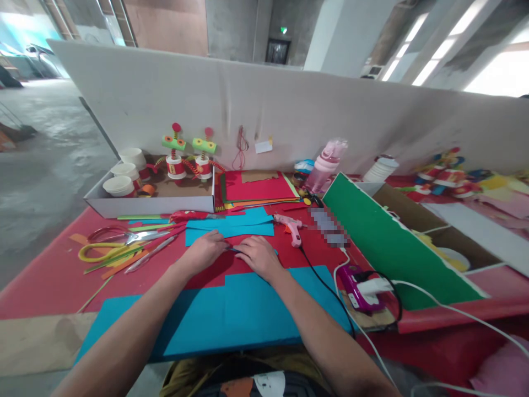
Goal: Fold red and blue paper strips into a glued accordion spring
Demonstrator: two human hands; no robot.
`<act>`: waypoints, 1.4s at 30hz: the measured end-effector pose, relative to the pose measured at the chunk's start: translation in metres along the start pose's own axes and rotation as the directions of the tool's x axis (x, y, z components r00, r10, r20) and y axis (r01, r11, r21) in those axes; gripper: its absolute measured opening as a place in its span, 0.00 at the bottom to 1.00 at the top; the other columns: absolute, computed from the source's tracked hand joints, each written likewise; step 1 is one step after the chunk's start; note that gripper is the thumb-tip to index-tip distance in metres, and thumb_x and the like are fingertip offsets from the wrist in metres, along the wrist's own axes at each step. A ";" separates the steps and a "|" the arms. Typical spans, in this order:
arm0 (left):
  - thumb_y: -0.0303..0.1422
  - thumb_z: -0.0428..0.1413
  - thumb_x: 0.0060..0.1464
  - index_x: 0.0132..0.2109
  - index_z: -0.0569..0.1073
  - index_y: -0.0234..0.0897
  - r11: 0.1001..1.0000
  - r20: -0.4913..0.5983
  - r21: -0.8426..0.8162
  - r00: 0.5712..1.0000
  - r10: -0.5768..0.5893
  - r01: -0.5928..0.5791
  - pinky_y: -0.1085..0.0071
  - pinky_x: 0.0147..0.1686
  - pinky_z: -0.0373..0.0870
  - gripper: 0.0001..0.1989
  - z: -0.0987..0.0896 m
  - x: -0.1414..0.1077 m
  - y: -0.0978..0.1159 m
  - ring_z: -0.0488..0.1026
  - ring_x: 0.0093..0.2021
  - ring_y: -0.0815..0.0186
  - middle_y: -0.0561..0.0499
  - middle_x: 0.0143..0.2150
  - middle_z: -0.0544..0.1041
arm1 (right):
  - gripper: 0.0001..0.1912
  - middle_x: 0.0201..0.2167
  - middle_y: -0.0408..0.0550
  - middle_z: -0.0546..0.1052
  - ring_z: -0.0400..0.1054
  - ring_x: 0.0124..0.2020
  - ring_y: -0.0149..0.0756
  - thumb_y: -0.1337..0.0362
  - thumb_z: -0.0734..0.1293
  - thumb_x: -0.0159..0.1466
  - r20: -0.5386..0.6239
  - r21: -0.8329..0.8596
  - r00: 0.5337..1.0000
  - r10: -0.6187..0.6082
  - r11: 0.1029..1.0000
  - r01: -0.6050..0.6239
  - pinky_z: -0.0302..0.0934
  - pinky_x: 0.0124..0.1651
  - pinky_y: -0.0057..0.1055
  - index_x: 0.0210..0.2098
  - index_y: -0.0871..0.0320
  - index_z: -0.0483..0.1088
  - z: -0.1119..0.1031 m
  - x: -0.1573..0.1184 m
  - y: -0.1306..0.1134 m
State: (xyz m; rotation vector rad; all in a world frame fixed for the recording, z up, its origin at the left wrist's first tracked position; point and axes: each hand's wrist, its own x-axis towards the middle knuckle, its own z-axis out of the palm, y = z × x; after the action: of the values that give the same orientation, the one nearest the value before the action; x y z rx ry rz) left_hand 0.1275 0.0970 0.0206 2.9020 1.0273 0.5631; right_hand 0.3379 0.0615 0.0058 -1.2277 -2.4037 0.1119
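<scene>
At the middle of the red desk, the left hand and right hand press flat, fingers loosely curled, on a small blue paper strip between them; whether either pinches it cannot be told. Blue sheets lie just beyond, a large blue sheet nearer. Scissors rest left, a pink glue gun right.
</scene>
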 end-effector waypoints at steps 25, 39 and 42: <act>0.26 0.52 0.56 0.46 0.77 0.49 0.994 -0.313 0.052 0.943 0.110 -0.098 0.55 0.53 0.61 0.15 -0.010 0.002 0.008 0.65 0.53 0.57 0.47 0.51 0.73 | 0.23 0.24 0.41 0.71 0.66 0.24 0.30 0.43 0.65 0.57 0.243 0.933 0.941 0.236 0.208 -0.293 0.60 0.30 0.28 0.33 0.59 0.71 -0.004 0.060 0.003; 0.33 0.58 0.53 0.47 0.78 0.39 0.707 -0.070 -0.704 0.986 -0.150 0.058 0.64 0.44 0.70 0.14 -0.019 -0.008 -0.038 0.74 0.40 0.60 0.45 0.40 0.79 | 0.17 0.23 0.43 0.75 0.66 0.23 0.29 0.50 0.68 0.57 0.336 0.878 0.925 0.179 0.296 -0.376 0.60 0.27 0.24 0.31 0.59 0.70 -0.008 0.047 0.002; 0.31 0.59 0.52 0.51 0.76 0.40 0.696 -0.076 -0.714 0.979 -0.187 0.078 0.64 0.45 0.70 0.18 -0.021 -0.007 -0.035 0.74 0.42 0.61 0.46 0.43 0.79 | 0.14 0.22 0.42 0.73 0.66 0.23 0.29 0.53 0.67 0.58 0.320 0.867 0.929 0.188 0.338 -0.367 0.60 0.28 0.25 0.29 0.59 0.70 -0.006 0.047 0.002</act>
State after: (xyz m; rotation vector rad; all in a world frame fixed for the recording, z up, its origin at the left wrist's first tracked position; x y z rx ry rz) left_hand 0.0941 0.1182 0.0333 2.1046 0.7762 0.9240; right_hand 0.3182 0.0990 0.0264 -1.0018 -1.6285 1.5153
